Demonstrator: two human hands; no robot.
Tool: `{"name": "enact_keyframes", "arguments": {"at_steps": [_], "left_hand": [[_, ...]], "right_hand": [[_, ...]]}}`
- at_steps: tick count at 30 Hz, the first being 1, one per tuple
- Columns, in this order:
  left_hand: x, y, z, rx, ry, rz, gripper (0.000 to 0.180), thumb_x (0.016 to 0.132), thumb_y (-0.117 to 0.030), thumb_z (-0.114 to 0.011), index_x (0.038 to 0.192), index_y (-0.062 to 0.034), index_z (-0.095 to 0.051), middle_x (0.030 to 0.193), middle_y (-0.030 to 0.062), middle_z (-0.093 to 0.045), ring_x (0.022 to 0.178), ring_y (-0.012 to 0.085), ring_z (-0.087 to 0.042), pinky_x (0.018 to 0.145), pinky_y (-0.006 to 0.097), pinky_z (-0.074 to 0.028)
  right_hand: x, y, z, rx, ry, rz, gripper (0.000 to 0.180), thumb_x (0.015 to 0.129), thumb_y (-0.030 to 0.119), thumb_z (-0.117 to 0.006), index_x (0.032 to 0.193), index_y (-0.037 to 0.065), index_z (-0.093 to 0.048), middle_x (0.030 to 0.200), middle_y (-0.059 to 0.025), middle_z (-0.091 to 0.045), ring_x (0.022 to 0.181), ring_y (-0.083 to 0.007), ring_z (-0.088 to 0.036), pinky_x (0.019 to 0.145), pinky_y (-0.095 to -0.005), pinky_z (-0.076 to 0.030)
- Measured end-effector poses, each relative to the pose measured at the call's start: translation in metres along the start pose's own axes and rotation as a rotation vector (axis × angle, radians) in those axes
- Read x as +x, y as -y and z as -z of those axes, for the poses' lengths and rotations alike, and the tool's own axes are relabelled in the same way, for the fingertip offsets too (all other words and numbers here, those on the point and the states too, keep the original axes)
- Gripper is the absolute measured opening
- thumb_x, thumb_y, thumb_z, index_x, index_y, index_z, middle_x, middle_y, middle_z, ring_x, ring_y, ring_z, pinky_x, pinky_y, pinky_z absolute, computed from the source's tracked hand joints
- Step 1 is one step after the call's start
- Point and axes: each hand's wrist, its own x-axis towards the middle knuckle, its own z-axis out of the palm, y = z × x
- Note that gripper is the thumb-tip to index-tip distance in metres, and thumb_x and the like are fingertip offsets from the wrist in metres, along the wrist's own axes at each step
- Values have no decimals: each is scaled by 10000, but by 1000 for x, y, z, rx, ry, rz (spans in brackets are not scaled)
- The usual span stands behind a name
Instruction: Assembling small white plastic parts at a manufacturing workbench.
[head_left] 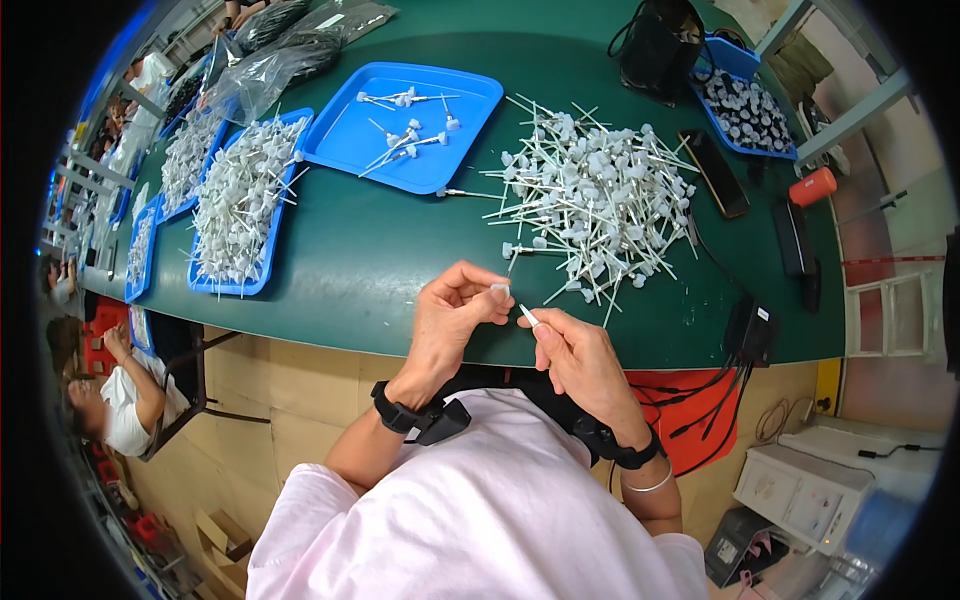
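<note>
White piece [501,289]: small, blocky, pale, pinched between thumb and finger of left hand [452,312]. White pointed piece [529,316]: slim, tapered, tip up and leftward, gripped by thumb and fingers of right hand [580,358]. Both over near edge of green table [340,270] — close, apart. Counts: 1 piece per hand; 1 heap [600,200] of stemmed white pieces ahead, too many to count; 1 phone [715,175] beside it; 2 black wristbands [625,455]. Hands angled inward, fingers curled.
</note>
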Motion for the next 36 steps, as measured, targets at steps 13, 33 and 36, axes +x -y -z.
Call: {"name": "enact_keyframes", "arguments": {"at_steps": [13,33,36], "left_hand": [[-2,-16,-3,-15,12,116,252,926,-123,-649,1148,-4,-666,997,105,-713,879,147,-684,717,248,-550],[3,-5,2,72,-50,7,184,902,-110,-672,1050,-4,-702,874,82,-702,793,122,-661,687,256,-550],[5,-8,0,82,-54,29,203,907,-120,-677,1075,-9,-699,900,82,-708,806,125,-665,692,255,-551]], "right_hand": [[3,-13,-9,-6,18,-53,254,1019,186,-484,1126,1,-621,625,-62,-587,436,-110,-528,446,-276,-414],[7,-21,-11,-5,54,-70,249,1009,174,-495,1127,-6,-621,643,-81,-601,480,-123,-552,484,-290,-435],[5,-20,-11,-56,-47,31,216,984,145,-536,1121,1,-622,713,-105,-626,552,-176,-590,522,-306,-452]]}}
